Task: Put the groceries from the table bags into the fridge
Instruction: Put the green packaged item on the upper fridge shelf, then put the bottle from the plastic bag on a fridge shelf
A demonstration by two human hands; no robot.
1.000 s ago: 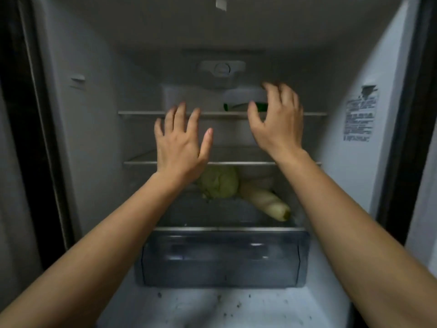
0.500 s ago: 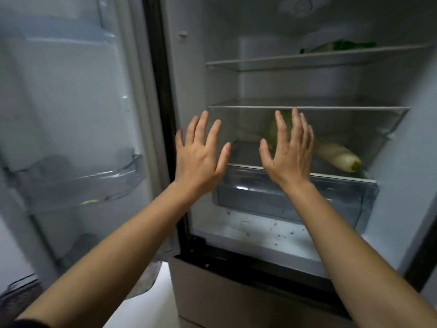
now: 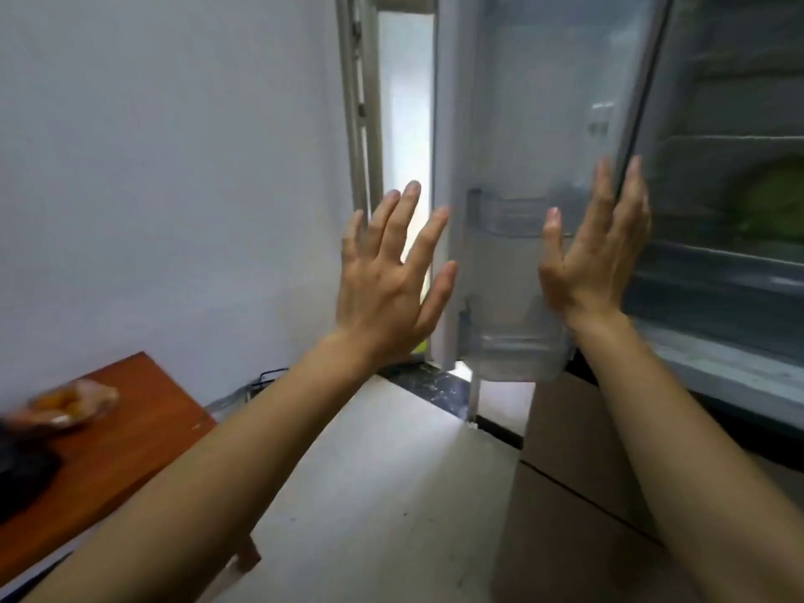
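Hands (image 3: pixel 387 289) (image 3: pixel 591 258) empty, fingers (image 3: pixel 402 219) up; fridge door (image 3: pixel 535 167) upright, seemingly open leftward.

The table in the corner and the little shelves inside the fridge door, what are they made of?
The table looks like wood or a wood-look layer: reddish-brown, smooth, with a slight sheen. Which of the two, the picture can't settle. The door shelves look like clear plastic: you see the white fridge door through them, and their rims catch the light.

Two empty, spread hands, left hand (image 3: pixel 387 280) and right hand (image 3: pixel 596 254), before the open fridge door (image 3: pixel 535 124).
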